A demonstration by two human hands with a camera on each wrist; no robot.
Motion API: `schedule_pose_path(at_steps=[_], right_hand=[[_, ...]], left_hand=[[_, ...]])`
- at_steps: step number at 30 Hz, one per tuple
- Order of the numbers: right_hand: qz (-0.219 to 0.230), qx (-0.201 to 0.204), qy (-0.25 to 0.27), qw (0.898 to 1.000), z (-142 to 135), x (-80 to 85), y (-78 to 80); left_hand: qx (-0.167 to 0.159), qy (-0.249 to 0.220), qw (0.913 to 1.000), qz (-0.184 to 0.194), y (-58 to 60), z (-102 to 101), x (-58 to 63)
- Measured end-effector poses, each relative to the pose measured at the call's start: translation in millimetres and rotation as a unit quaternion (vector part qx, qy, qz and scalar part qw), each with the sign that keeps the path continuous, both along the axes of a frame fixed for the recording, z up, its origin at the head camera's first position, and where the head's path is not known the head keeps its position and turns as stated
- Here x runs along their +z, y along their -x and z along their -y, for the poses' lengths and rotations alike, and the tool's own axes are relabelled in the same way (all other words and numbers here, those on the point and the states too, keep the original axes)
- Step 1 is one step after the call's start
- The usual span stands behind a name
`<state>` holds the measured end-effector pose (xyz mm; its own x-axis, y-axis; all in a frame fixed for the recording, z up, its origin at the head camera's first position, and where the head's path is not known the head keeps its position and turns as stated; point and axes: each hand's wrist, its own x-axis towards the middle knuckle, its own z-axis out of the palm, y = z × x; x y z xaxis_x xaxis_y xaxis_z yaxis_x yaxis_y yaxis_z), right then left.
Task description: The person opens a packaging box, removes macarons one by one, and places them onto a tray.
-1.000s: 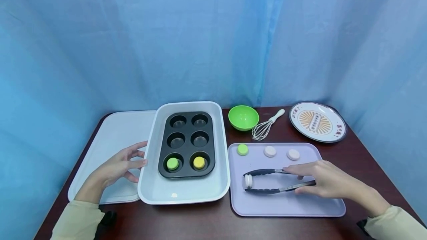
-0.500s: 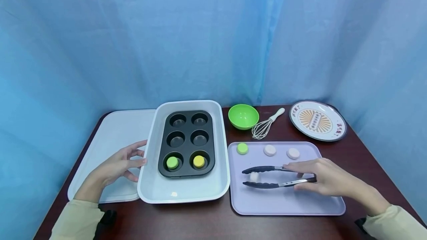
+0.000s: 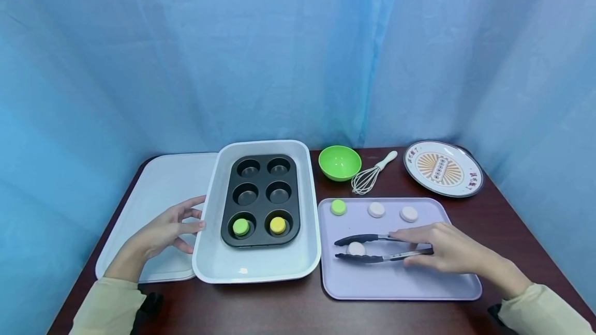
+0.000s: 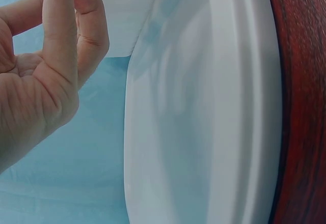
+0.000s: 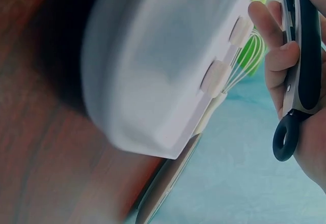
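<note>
My right hand (image 3: 442, 247) grips a pair of tongs (image 5: 308, 46) with dark tips low over the lavender tray (image 3: 419, 286). A white macaron (image 3: 356, 249) lies between the tongs' arms, which stand apart on either side of it. Along the tray's far side sit a green macaron (image 3: 338, 207) and two white macarons (image 3: 376, 210). My left hand (image 3: 167, 229) has loosely bent fingers, with fingertips right at the left rim of a white basin (image 3: 251, 268). Inside the basin is a dark muffin tin (image 3: 262, 200), its near cups holding a green macaron (image 3: 240, 227) and a yellow macaron (image 3: 277, 225).
Behind the lavender tray stand a green bowl (image 3: 340, 163) and a whisk (image 3: 374, 173). A patterned plate (image 3: 443, 169) lies at the back right. Left of the basin, a white tray (image 3: 163, 180) lies partly under the left arm. Blue curtains (image 3: 279, 56) enclose the table.
The white macaron, earlier upright between the tongs' tips, now lies flat further back between their arms. The tongs have parted slightly and shifted a little left with the right hand. The left hand stays put.
</note>
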<state>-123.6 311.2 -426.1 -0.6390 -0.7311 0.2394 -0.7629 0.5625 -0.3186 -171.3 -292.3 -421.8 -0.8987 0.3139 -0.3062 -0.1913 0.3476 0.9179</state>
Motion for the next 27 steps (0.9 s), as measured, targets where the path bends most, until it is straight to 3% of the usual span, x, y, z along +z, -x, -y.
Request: schedule_pose_path(at_steps=[15,23,27], right_hand=[[0.004,0.016,0.011,1.0,7.6,2.5,3.6],[-0.008,-0.04,0.029,0.999,6.5,38.7,13.5],[-0.027,-0.033,0.03,0.999,27.4,58.6,26.9]], left_hand=[[-0.003,-0.006,1.0,0.0,0.5,-0.2,0.0],[-0.003,-0.001,1.0,-0.004,0.8,-0.3,1.0],[-0.001,0.0,1.0,0.0,0.4,0.1,-0.6]])
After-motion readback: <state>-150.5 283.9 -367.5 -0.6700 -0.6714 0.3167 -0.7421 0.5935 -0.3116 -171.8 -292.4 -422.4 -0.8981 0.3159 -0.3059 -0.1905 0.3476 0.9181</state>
